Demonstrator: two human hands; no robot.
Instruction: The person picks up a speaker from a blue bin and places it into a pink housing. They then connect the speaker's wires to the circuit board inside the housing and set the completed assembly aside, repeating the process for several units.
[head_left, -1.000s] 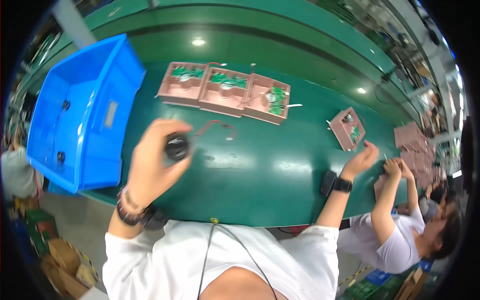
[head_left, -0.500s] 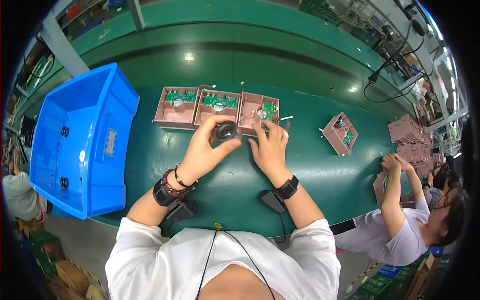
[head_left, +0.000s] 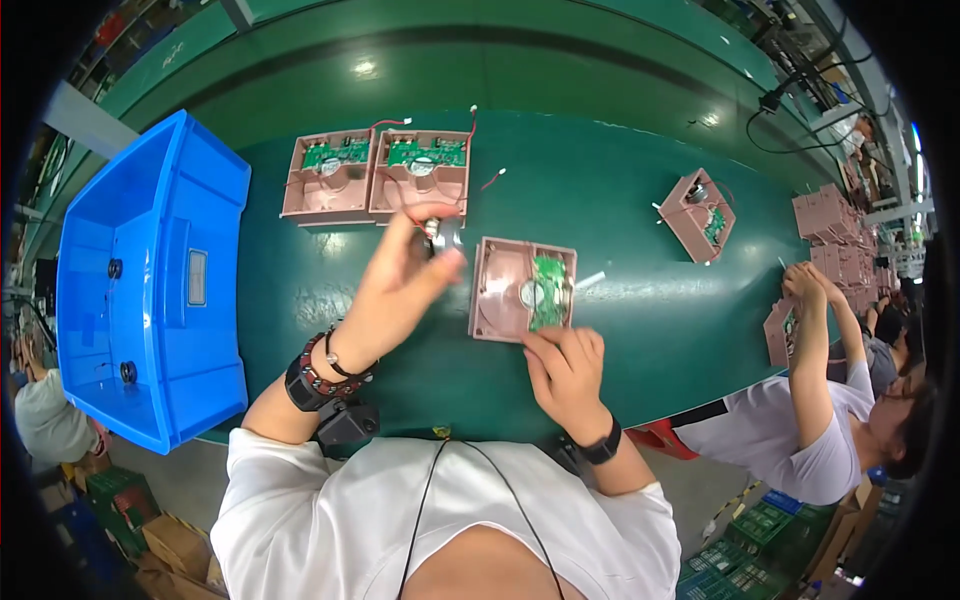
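A small round black speaker [head_left: 446, 238] sits between the thumb and fingers of my left hand [head_left: 400, 285], turned on its side, with thin wires near it. My right hand [head_left: 570, 378] grips the near edge of a pink plastic housing [head_left: 503, 290] with its fingertips. That housing lies open side up, slightly turned, and apart from the other two. Inside it are a green circuit board [head_left: 548, 290] and a round pale part. Beyond my left hand, two more pink housings [head_left: 330, 205] with green boards stand side by side, red wires sticking out at the back.
A blue bin [head_left: 215, 340] with a couple of small black speakers stands at the left. Another pink housing [head_left: 690, 235] lies to the right. Past it, a co-worker's hands [head_left: 803, 283] work near stacked pink housings [head_left: 830, 215]. The green tabletop [head_left: 380, 400] runs beneath everything.
The right-hand housing of the row of three has come nearer to me, away from the other two, with my right hand at its near edge. My left hand has tilted the speaker sideways.
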